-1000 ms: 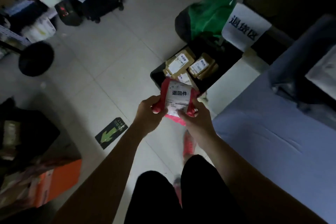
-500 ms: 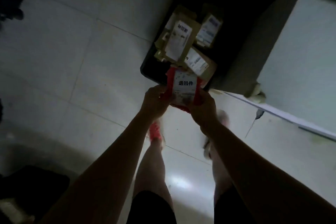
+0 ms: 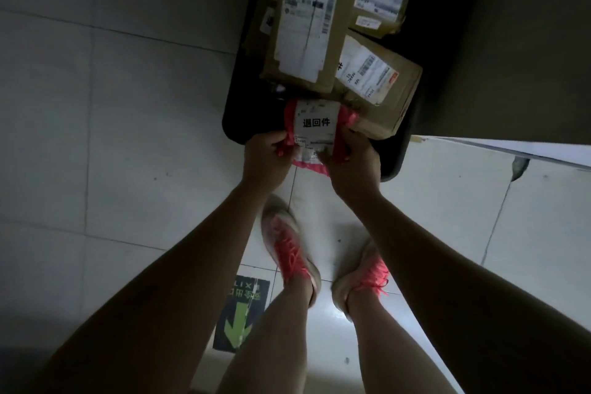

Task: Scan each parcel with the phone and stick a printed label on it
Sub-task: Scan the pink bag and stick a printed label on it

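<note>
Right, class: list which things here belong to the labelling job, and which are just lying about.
Job: red parcel, gripped by left hand and right hand; labelled boxes; bin.
Lying about: arrow sticker on the floor.

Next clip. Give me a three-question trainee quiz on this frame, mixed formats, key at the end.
1. True or false: the red parcel already carries a white label.
2. Which hands grip it? A) left only B) right only C) both
3. Fill in: the floor sticker shows a ___ arrow.
Key: 1 true. 2 C: left hand and right hand pinch its sides. 3 green.
</note>
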### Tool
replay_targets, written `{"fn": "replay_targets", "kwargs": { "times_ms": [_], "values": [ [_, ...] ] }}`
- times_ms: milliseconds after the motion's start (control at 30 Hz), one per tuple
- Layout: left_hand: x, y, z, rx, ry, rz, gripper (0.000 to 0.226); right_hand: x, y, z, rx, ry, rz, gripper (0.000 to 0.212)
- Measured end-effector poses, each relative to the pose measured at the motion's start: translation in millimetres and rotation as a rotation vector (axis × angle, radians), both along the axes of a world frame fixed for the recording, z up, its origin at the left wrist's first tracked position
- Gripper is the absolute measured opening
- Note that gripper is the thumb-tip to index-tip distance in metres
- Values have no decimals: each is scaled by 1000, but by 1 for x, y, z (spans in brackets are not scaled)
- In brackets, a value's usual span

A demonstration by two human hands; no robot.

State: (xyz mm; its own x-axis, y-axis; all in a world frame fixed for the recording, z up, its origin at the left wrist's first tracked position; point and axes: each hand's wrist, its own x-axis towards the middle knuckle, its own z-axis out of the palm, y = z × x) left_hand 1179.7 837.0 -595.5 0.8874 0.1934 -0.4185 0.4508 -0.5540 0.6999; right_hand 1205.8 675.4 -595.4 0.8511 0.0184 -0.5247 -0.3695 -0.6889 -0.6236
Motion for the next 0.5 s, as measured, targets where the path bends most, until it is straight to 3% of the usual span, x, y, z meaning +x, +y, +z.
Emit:
{"fn": "replay_targets", "kwargs": {
  "times_ms": [133,233,300,500],
  "values": [
    [1,-3,19,107,81,-40,19,3,-6,17,-35,79,51,43],
    [10,-2,63,271,77,-115,23,11,-16,59,-106,45,63,25],
    [22,-4,106,361,38,-214,29,20,-24,103,-164,-15,125,24],
    [77,-31,291,557,-266,-457,54,59,-54,289,-388,-199,315,49]
  ]
}}
